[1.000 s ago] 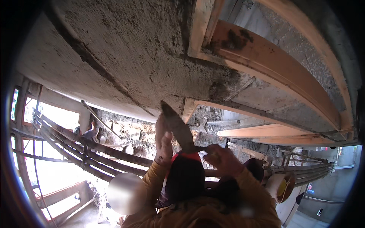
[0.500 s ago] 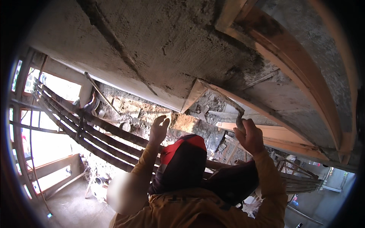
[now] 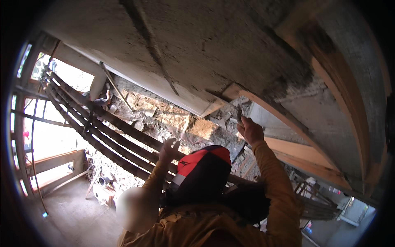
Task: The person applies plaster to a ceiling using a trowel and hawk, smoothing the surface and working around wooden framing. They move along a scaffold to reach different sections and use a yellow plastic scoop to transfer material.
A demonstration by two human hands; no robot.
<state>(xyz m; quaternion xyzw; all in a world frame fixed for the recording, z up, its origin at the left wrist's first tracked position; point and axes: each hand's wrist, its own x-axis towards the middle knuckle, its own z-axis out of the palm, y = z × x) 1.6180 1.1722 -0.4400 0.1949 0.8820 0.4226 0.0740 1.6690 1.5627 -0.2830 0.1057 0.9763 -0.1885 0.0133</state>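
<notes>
My right hand (image 3: 252, 131) is closed around the handle of a trowel (image 3: 239, 114), seen nearly edge-on. Its thin blade points up and left, by the lower edge of the rough grey plastered wall (image 3: 197, 49) and the corner of a wooden frame (image 3: 232, 92). How far the blade touches the wall I cannot tell. My left hand (image 3: 166, 151) hovers empty beside my knee, fingers apart and loosely curled, in front of dark poles (image 3: 119, 123). Both forearms wear mustard sleeves. My bent knee (image 3: 205, 168), in red and black cloth, sits between the hands.
Long dark poles run from the far left to beneath me. Below lie rubble (image 3: 164, 119) and a round container (image 3: 138, 125). Curved orange-brown timber (image 3: 343, 86) rises at the right. Bright window openings (image 3: 76, 72) stand at the left, above a grey floor (image 3: 78, 210).
My right hand has moved left and slightly up with the trowel. My left hand has dropped a little, still empty. The view has shifted, so the wall and frame appear farther right.
</notes>
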